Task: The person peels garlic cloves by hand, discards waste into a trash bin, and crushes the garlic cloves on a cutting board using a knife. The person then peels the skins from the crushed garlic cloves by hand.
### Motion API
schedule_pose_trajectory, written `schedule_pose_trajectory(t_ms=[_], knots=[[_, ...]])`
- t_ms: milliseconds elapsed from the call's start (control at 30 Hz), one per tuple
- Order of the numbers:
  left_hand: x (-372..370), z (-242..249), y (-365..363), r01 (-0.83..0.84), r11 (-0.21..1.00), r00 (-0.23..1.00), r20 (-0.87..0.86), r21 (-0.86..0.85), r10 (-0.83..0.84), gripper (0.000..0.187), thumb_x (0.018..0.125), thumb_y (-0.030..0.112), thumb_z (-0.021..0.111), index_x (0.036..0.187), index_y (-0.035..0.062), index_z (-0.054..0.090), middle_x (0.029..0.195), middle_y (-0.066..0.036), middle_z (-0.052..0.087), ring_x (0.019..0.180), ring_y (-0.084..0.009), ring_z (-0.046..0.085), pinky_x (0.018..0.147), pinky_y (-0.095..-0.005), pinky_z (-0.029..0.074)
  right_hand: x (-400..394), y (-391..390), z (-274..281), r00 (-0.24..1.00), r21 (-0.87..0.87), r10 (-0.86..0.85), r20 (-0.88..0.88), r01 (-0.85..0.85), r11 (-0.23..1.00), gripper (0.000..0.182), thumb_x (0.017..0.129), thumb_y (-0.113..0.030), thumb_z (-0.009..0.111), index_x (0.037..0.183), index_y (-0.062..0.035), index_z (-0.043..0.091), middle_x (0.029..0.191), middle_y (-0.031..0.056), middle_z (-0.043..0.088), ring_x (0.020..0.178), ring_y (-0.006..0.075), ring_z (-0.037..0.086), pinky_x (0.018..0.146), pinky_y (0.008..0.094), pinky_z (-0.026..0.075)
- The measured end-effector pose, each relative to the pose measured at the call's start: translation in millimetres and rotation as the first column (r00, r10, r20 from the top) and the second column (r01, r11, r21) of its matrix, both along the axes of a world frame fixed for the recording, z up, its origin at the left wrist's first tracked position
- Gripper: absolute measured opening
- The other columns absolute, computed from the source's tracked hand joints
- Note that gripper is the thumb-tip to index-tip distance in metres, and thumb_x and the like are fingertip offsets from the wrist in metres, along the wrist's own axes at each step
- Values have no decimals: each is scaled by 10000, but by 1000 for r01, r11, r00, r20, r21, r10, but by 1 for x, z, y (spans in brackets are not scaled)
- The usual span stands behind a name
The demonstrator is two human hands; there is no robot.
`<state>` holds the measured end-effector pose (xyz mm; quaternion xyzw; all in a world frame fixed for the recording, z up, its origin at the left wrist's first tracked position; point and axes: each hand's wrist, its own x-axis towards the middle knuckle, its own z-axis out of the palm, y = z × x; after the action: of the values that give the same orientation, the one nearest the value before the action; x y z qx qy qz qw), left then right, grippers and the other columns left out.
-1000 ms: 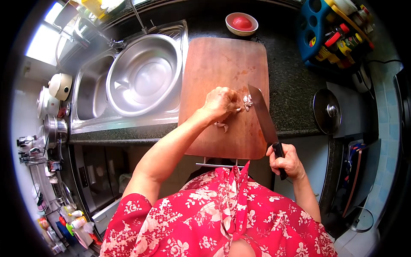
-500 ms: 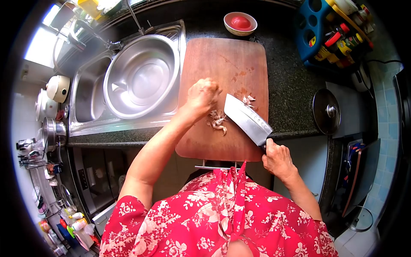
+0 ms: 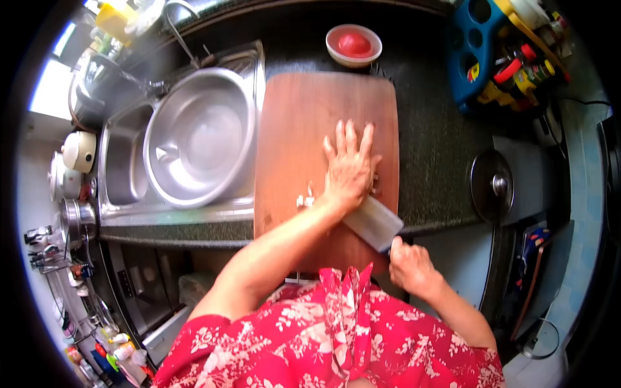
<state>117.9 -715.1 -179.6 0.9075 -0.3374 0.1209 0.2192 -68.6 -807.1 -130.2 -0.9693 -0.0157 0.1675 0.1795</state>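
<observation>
My left hand (image 3: 350, 168) lies with spread fingers over the blade of the cleaver (image 3: 374, 224) on the wooden cutting board (image 3: 297, 123). Its palm hides the blade's far end. My right hand (image 3: 413, 266) is wrapped round the cleaver's handle near the board's right front edge. Small pale pieces that look like garlic (image 3: 305, 200) lie on the board left of my left wrist. A few more show just right of my left hand, partly hidden by it.
A large metal basin (image 3: 200, 136) sits in the sink (image 3: 123, 168) on the left. Behind the board is a bowl (image 3: 353, 59) with a red item. A blue rack (image 3: 460, 84) with bottles and a pan lid (image 3: 484, 187) are on the right.
My left hand has opened from a fist and moved right onto the cleaver's blade. The cleaver and my right hand have shifted slightly, and the camera view has moved a little.
</observation>
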Motion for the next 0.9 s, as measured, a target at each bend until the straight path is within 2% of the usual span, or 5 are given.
schedule_pose_trajectory(t_ms=[300,567,633,700,900], knots=[[-1,20,-3,-7,999,976,-217,49,17,639,836,301,526,1338,38,232,1380,-233,214,1300,-380,166,1004,-567,109,8,-12,-5,996,69,41,-78,-36,997,211,631,-45,588,735,30,419,560,215,565,551,356,608,498,435,498],[12,8,10,-70,935,905,-417,-348,-88,478,857,277,499,1246,21,392,1317,-171,373,1273,-298,282,1022,-506,175,-2,-12,-7,987,-63,-7,162,18,998,162,648,-48,546,757,0,436,616,216,575,546,368,598,495,468,482],[31,7,14,-203,731,907,-407,-652,-110,392,867,271,519,1087,-54,525,1131,-208,531,1083,-336,485,937,-384,354,-4,-12,4,970,-113,-54,237,82,990,155,653,-57,541,780,-40,454,705,178,574,603,352,597,552,464,490],[40,46,37,-238,571,892,-409,-786,-191,303,842,204,573,1025,-38,584,822,-100,638,740,-118,544,681,-247,448,-7,-19,5,920,107,-100,380,63,992,123,632,-51,522,735,-50,455,689,166,543,623,373,554,567,449,469],[29,68,114,-75,908,781,-590,-412,-203,244,783,160,629,930,-35,620,891,-113,653,769,-138,605,692,-268,483,-9,-14,45,857,667,-434,-277,497,555,168,706,-64,602,842,-1,528,561,9,499,472,73,489,432,234,391]])
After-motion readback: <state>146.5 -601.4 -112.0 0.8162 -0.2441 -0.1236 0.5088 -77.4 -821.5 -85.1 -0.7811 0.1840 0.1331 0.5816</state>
